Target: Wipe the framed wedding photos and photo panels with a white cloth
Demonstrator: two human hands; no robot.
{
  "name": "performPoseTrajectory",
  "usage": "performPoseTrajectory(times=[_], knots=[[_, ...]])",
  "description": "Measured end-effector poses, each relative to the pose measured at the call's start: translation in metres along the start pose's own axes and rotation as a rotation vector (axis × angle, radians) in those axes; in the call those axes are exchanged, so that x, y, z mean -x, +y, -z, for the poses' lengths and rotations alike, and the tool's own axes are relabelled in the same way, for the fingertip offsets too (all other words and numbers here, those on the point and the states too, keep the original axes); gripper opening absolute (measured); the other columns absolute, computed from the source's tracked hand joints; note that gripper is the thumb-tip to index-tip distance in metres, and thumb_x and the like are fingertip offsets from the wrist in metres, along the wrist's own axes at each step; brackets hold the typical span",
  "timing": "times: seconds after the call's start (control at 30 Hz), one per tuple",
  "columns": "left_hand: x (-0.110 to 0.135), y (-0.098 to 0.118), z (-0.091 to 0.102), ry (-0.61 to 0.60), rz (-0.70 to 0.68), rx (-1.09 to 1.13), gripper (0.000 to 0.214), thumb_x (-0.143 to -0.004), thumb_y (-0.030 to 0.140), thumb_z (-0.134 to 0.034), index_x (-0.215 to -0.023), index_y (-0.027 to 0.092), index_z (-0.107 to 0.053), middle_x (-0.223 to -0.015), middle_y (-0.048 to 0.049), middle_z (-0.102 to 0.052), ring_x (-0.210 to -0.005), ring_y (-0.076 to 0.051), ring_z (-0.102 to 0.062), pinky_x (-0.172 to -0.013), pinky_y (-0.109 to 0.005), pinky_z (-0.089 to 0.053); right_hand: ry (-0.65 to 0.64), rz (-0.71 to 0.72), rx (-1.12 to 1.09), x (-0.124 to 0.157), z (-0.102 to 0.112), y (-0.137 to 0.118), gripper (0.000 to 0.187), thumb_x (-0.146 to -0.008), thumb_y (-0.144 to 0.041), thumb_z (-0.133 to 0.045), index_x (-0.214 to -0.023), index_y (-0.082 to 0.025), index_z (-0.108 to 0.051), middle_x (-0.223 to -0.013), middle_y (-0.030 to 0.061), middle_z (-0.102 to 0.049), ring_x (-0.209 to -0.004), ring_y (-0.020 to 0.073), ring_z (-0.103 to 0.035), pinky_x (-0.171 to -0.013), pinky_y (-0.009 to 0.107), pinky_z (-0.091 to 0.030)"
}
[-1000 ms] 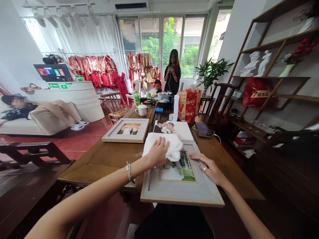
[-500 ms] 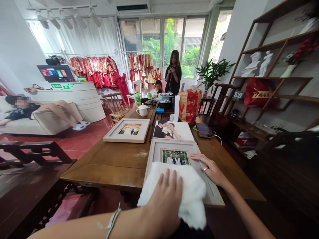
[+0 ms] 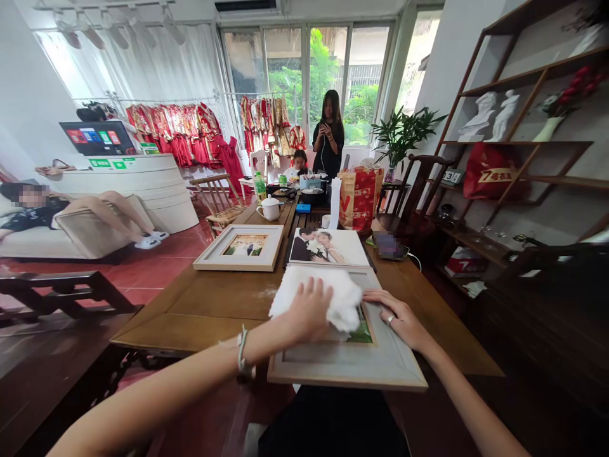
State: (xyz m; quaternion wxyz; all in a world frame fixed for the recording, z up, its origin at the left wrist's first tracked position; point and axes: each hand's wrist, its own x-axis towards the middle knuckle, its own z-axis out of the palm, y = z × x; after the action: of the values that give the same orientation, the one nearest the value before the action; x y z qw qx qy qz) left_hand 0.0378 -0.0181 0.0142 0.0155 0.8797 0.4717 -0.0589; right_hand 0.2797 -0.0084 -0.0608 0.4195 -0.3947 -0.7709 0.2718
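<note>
A pale grey picture frame lies flat at the near edge of the wooden table, overhanging it slightly. My left hand presses a white cloth flat onto the upper part of the frame and its photo, fingers spread over the cloth. My right hand, wearing a ring, rests flat on the frame's right border with fingers stretched out. Most of the photo is hidden under the cloth.
A second framed photo and an unframed print lie farther along the table, with a phone, red bag and teapot. A person stands at the far end; another lies on a sofa at left. Shelves line the right wall.
My left hand has slid the cloth from the frame's near edge back up to its far part. My right hand has stayed on the right border.
</note>
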Motion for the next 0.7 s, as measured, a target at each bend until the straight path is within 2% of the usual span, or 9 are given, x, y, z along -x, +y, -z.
performPoseTrajectory(times=[0.07,0.17,0.3,0.4,0.5,0.6,0.7], knots=[[0.025,0.027,-0.007,-0.025,-0.163,0.073,0.075,-0.071,0.026,-0.054,-0.138,0.01,-0.023,-0.144,-0.0201,-0.025,-0.134,-0.038,-0.018,-0.106,-0.052,-0.022,0.006,0.008,-0.007,0.0,0.0,0.003,0.03,-0.081,-0.022,-0.045,-0.105,-0.022,-0.064,-0.116,0.0083,-0.061,-0.114,0.0256,-0.049,-0.102,0.047,-0.033],[0.05,0.058,-0.012,0.056,-0.36,0.144,0.082,-0.071,0.032,-0.056,-0.14,0.016,-0.014,-0.147,-0.0152,-0.02,-0.135,-0.037,-0.012,-0.107,-0.056,-0.018,-0.004,0.027,-0.032,-0.001,0.001,0.005,0.03,-0.083,-0.026,-0.045,-0.106,-0.022,-0.063,-0.115,0.0091,-0.061,-0.114,0.0255,-0.05,-0.102,0.047,-0.034],[0.054,0.067,-0.008,0.085,-0.441,0.134,0.079,-0.073,0.031,-0.057,-0.139,0.019,-0.016,-0.147,-0.0136,-0.022,-0.134,-0.035,-0.019,-0.106,-0.055,-0.022,-0.005,0.023,-0.043,-0.002,0.001,0.004,0.029,-0.082,-0.025,-0.046,-0.105,-0.022,-0.064,-0.114,0.0092,-0.062,-0.113,0.0254,-0.05,-0.102,0.046,-0.034],[0.045,0.061,-0.01,0.077,-0.351,0.021,0.072,-0.075,0.026,-0.056,-0.137,0.014,-0.023,-0.144,-0.0188,-0.026,-0.132,-0.037,-0.024,-0.104,-0.053,-0.027,-0.004,0.017,-0.031,-0.001,0.0,0.001,0.03,-0.081,-0.021,-0.046,-0.105,-0.023,-0.064,-0.115,0.0084,-0.062,-0.114,0.0253,-0.05,-0.103,0.048,-0.032],[0.032,0.048,-0.015,0.059,-0.145,-0.134,0.06,-0.079,0.015,-0.049,-0.135,0.006,-0.028,-0.141,-0.026,-0.03,-0.13,-0.039,-0.027,-0.102,-0.054,-0.028,-0.001,-0.001,-0.011,0.0,0.0,-0.001,0.033,-0.079,-0.018,-0.045,-0.106,-0.023,-0.063,-0.118,0.0076,-0.06,-0.116,0.0254,-0.049,-0.103,0.048,-0.032],[0.014,0.018,-0.012,0.081,0.03,-0.19,0.059,-0.077,0.008,-0.048,-0.134,0.006,-0.031,-0.139,-0.0265,-0.032,-0.13,-0.038,-0.028,-0.102,-0.053,-0.028,-0.005,-0.008,0.001,0.0,0.0,-0.002,0.034,-0.079,-0.017,-0.045,-0.108,-0.024,-0.062,-0.119,0.007,-0.059,-0.116,0.025,-0.048,-0.104,0.048,-0.031],[0.002,-0.015,0.002,0.123,0.072,-0.149,0.067,-0.07,0.006,-0.052,-0.133,0.008,-0.03,-0.14,-0.0227,-0.032,-0.132,-0.033,-0.027,-0.104,-0.046,-0.028,-0.003,-0.014,0.005,0.0,0.001,-0.002,0.035,-0.078,-0.015,-0.045,-0.107,-0.024,-0.062,-0.119,0.0065,-0.059,-0.117,0.0245,-0.048,-0.104,0.048,-0.031]])
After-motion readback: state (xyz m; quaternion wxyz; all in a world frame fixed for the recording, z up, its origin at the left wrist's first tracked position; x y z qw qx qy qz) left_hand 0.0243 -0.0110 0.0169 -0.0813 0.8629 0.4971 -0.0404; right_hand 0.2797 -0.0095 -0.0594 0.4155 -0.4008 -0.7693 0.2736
